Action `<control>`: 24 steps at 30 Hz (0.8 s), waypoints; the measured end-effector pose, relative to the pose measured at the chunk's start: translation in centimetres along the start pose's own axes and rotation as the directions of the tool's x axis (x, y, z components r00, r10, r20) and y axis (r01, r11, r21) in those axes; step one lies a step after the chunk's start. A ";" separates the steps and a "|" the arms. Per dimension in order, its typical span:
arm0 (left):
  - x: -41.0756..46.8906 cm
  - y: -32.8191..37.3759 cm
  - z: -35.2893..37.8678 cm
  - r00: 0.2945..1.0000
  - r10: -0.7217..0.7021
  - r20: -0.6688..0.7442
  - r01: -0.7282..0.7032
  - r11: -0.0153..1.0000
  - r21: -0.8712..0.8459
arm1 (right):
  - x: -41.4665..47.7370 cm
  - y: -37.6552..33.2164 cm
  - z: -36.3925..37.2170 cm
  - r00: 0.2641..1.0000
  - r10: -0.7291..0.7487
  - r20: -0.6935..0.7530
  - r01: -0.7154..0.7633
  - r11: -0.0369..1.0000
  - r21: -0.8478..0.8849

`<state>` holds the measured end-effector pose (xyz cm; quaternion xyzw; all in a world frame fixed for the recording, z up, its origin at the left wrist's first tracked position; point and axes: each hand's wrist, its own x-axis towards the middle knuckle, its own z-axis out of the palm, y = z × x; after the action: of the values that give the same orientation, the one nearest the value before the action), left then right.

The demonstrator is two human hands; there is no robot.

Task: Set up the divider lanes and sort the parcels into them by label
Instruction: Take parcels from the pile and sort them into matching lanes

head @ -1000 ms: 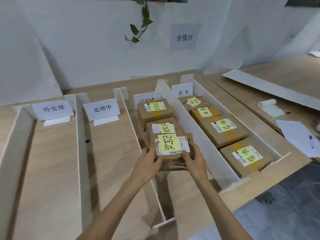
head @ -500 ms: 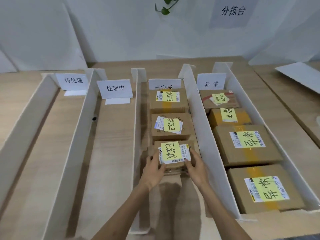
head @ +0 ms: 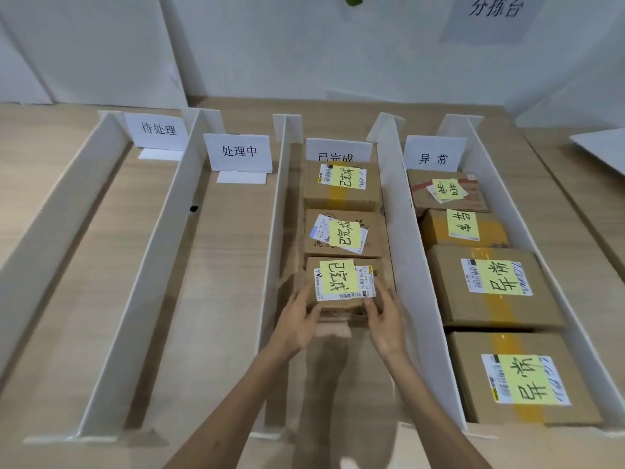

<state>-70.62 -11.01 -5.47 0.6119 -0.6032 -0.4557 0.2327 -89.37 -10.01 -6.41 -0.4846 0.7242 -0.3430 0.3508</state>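
White divider walls (head: 270, 265) split the wooden table into lanes, each with a white label card at its far end. In the third lane from the left, a small cardboard parcel (head: 345, 282) with a yellow note lies behind two similar parcels (head: 341, 184). My left hand (head: 297, 319) grips its near left corner and my right hand (head: 382, 319) grips its near right corner. The parcel rests on or just above the lane floor; I cannot tell which. The right lane holds several parcels (head: 490, 286) with yellow notes.
The two left lanes (head: 216, 282) hold only their label cards (head: 236, 152). A small dark spot (head: 193, 208) sits by the second divider. A white sheet (head: 605, 147) lies at the far right. A sign (head: 493, 11) hangs on the white back wall.
The view has swung left and down over the lanes. Both hands stay on the near parcel, which has settled close behind the second one in the third lane.
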 end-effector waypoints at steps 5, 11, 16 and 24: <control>-2.4 1.1 -4.3 0.992 0.125 0.020 -0.125 0.992 0.011 | -3.2 -2.7 0.5 0.978 -0.057 -0.202 0.013 0.977 -0.211; -7.3 -0.5 -14.3 0.968 0.209 -0.137 -0.191 0.972 0.137 | -7.7 -8.8 6.2 0.977 -0.174 -0.124 0.133 0.950 -0.283; -14.1 -5.8 -24.6 0.938 0.254 -0.237 -0.183 0.941 0.284 | -13.7 -16.9 14.0 0.948 -0.317 0.029 0.316 0.925 -0.210; -26.9 -15.3 -42.1 0.820 0.234 -0.522 0.001 0.912 0.409 | -23.6 -30.0 29.3 0.843 -0.471 0.260 0.502 0.862 -0.067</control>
<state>-23.43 5.90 9.26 0.7132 -0.6236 -0.1106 0.3003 -44.18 -1.21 7.66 -0.7119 0.5516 -0.3125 0.3022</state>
